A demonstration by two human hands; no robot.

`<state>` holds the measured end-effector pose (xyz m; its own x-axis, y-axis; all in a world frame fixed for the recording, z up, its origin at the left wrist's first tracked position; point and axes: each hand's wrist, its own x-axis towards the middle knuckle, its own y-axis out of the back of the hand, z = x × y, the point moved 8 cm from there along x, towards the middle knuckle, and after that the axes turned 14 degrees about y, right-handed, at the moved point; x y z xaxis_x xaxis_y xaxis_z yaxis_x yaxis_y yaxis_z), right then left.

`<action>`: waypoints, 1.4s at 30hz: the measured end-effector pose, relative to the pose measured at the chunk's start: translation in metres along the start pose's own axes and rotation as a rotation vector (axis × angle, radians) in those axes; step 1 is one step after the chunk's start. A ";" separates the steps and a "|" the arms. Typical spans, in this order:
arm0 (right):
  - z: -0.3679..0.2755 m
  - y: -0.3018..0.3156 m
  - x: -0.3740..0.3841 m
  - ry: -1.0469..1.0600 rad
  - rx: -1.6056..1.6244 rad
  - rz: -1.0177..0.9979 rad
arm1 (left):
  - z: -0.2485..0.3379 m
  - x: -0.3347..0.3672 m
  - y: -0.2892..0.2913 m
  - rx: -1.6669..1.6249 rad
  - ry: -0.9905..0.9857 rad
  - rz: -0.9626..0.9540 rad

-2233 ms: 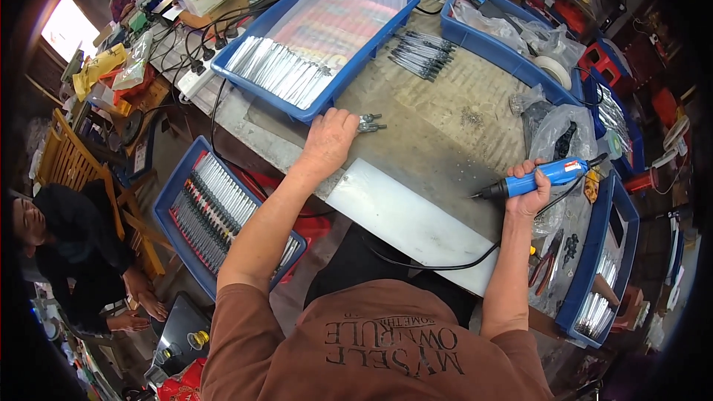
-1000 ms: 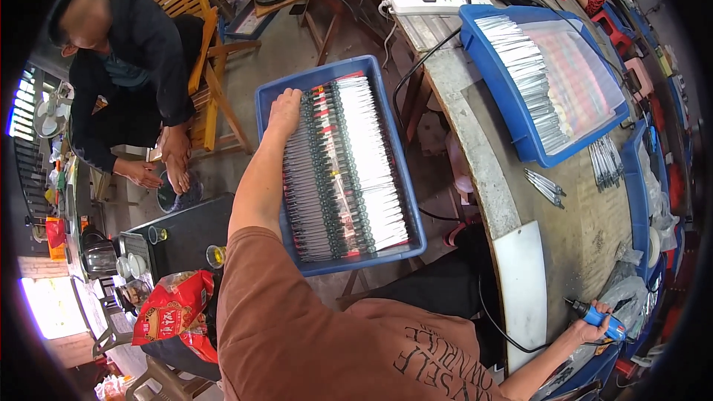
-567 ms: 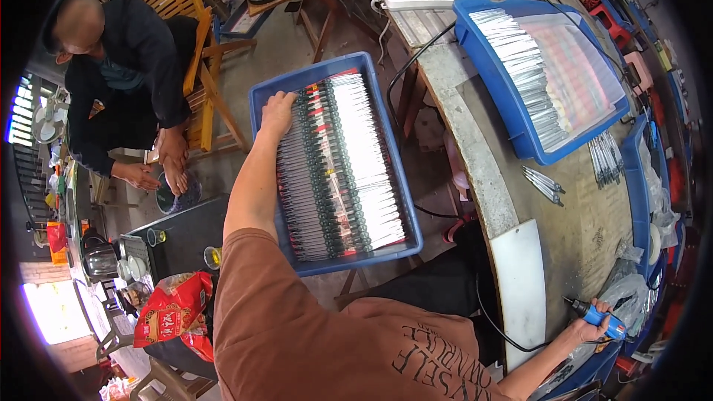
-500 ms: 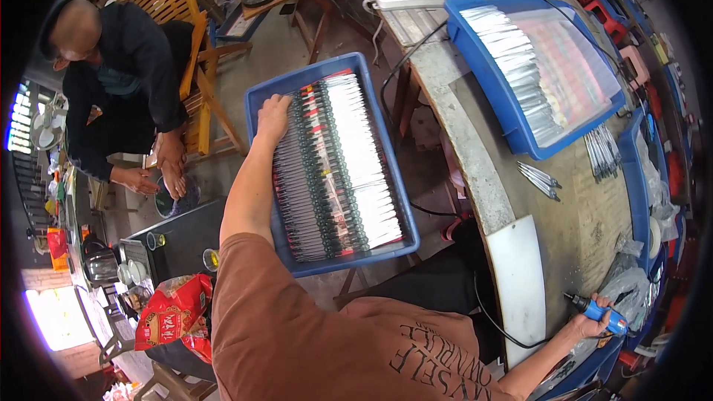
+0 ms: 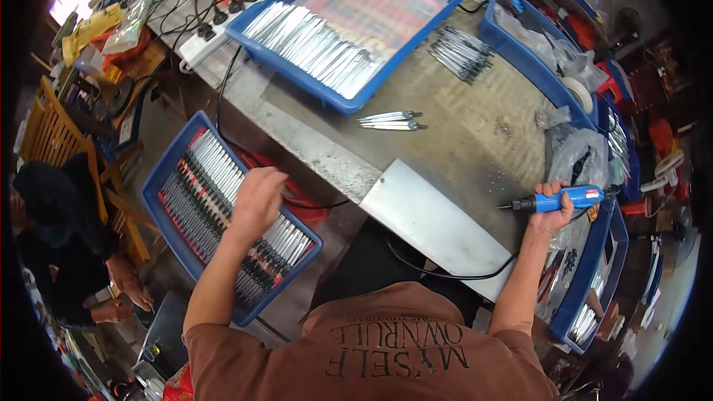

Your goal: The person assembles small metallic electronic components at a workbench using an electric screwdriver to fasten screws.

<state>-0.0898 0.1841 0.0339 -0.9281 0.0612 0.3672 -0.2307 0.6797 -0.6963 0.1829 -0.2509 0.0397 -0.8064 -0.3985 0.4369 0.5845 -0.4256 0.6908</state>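
Your right hand (image 5: 549, 209) wraps the blue power driver (image 5: 584, 197); your left hand (image 5: 258, 196) (half-curled, can't tell if it's holding anything) is over the blue tray (image 5: 282, 283).

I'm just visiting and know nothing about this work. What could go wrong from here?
The right hand grips a blue power tool, its thin tip bare over the table; it might scratch the left hand if the two came close.

A black cord loops across the white board, so it could snag.

The left hand is above a blue tray of closely packed rods; a low sweep might knock some out of line.
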 end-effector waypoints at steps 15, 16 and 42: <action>0.004 -0.008 -0.006 -0.007 0.038 0.099 | 0.110 0.102 -0.135 0.222 -0.260 -0.078; 0.006 -0.008 -0.006 -0.011 0.033 0.111 | 0.109 0.102 -0.137 0.232 -0.239 -0.119; 0.007 0.003 -0.004 -0.041 0.039 0.054 | 0.104 0.065 -0.059 0.107 -0.147 0.018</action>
<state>-0.0887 0.1807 0.0263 -0.9505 0.0664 0.3036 -0.1905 0.6473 -0.7380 0.0869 -0.1673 0.0876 -0.8046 -0.2786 0.5243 0.5928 -0.3269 0.7360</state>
